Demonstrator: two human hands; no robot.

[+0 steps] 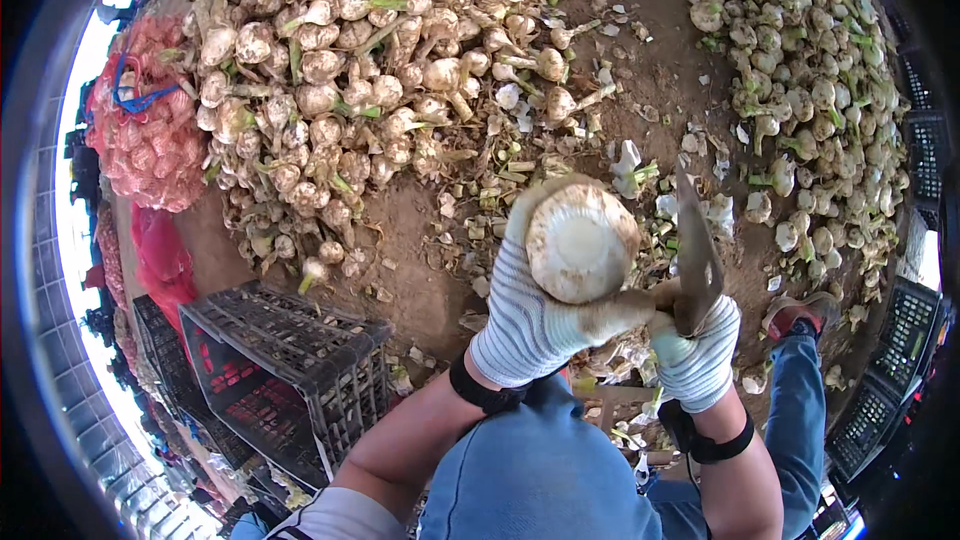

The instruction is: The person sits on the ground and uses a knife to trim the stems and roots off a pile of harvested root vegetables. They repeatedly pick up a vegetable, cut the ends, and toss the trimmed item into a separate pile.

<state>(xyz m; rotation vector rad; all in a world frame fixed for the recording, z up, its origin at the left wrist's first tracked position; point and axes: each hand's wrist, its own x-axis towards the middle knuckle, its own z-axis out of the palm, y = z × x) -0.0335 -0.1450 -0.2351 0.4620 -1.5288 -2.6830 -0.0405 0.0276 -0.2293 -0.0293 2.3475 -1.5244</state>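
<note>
In front of my knees, my left hand (540,315) is closed around a large garlic bulb (582,243). Its pale, round end faces up, with brown soil around the rim. A knife (697,255) is gripped in my right hand (697,358), its broad, stained blade pointing away from me, just right of the bulb. The two hands nearly meet at the thumbs, and blade and bulb are apart. Striped white knitted gloves with soiled fingers cover both hands, and dark bands circle the wrists.
A big heap of garlic (370,70) lies far left, another pile (825,110) at right. Cut stems and peel litter the dirt floor (410,230). Black plastic crates (300,340) stand left, more crates (880,380) right. A red mesh sack (150,130) leans at the left edge.
</note>
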